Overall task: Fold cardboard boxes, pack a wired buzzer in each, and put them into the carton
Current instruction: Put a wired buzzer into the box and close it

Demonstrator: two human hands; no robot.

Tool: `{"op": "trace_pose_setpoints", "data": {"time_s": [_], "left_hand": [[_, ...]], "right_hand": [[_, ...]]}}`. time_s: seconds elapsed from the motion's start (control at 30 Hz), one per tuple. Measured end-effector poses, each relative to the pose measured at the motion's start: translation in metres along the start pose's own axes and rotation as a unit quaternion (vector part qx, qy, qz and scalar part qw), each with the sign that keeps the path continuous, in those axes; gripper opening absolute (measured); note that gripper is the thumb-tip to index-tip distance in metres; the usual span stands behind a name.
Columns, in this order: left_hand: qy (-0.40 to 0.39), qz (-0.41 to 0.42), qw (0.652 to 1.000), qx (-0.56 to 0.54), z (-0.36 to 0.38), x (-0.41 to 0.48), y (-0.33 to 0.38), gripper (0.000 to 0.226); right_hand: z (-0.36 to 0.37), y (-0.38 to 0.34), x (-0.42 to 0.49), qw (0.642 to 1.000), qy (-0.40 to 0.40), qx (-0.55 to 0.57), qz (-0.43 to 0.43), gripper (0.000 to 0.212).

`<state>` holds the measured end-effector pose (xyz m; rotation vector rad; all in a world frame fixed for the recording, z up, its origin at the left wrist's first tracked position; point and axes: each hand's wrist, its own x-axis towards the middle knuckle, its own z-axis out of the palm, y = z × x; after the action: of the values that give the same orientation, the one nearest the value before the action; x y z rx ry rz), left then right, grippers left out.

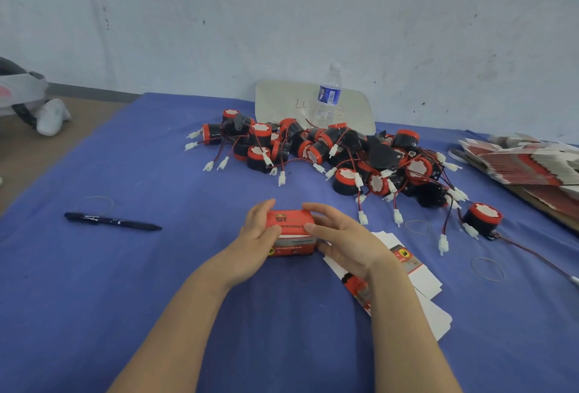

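**Box formed, closing step in hand**

Both hands are clamping one red box (291,226) at mid-table over the blue cloth (156,267). The left hand (257,236) is gripping its left end and the right hand (341,239) its right end, fingers curling over the top. Prob. finishing the fold; can't tell if a buzzer's inside. The buzzer pile (329,151) is lying behind, w/ flat blanks (416,276) beneath the right wrist. Next move is calling for flaps tucked, then the carton, which isn't in view.

A box (290,231) at the centre of the bench (94,298); heap of buzzers (344,177) at one o'clock, a bottle (329,98) behind it; pen (112,221) at nine o'clock; stack of flat boxes (526,165) at three o'clock; loose flat boxes (429,283) at four o'clock.
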<state>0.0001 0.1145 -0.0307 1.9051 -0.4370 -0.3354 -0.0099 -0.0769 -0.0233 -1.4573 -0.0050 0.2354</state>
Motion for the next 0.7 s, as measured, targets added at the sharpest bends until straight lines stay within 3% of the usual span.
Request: {"op": "trace_pose_setpoints", "data": {"time_s": [0.13, 0.23, 0.33, 0.43, 0.57, 0.7], "left_hand": [[-0.017, -0.063, 0.998, -0.025, 0.000, 0.002, 0.000, 0.068], [-0.005, -0.064, 0.995, -0.074, -0.007, 0.003, -0.004, 0.075], [0.010, -0.059, 0.984, -0.171, -0.011, 0.002, -0.007, 0.066], [0.029, -0.067, 0.963, -0.258, -0.011, 0.001, -0.007, 0.042], [0.013, -0.067, 0.993, -0.093, -0.012, 0.001, -0.003, 0.024], [0.036, -0.065, 0.997, 0.006, -0.009, 0.001, 0.002, 0.022]], "right_hand": [[0.001, 0.000, 0.001, 1.000, 0.011, -0.021, 0.016, 0.051], [0.001, 0.001, 0.002, 0.998, 0.017, -0.057, 0.023, 0.053], [0.003, 0.002, 0.004, 0.995, 0.028, -0.094, 0.021, 0.051], [0.004, 0.003, 0.004, 0.991, 0.043, -0.123, 0.017, 0.050], [0.008, 0.001, 0.005, 0.972, 0.063, -0.228, 0.014, 0.047], [0.017, -0.007, 0.001, 0.955, 0.058, -0.292, 0.009, 0.029]]}}
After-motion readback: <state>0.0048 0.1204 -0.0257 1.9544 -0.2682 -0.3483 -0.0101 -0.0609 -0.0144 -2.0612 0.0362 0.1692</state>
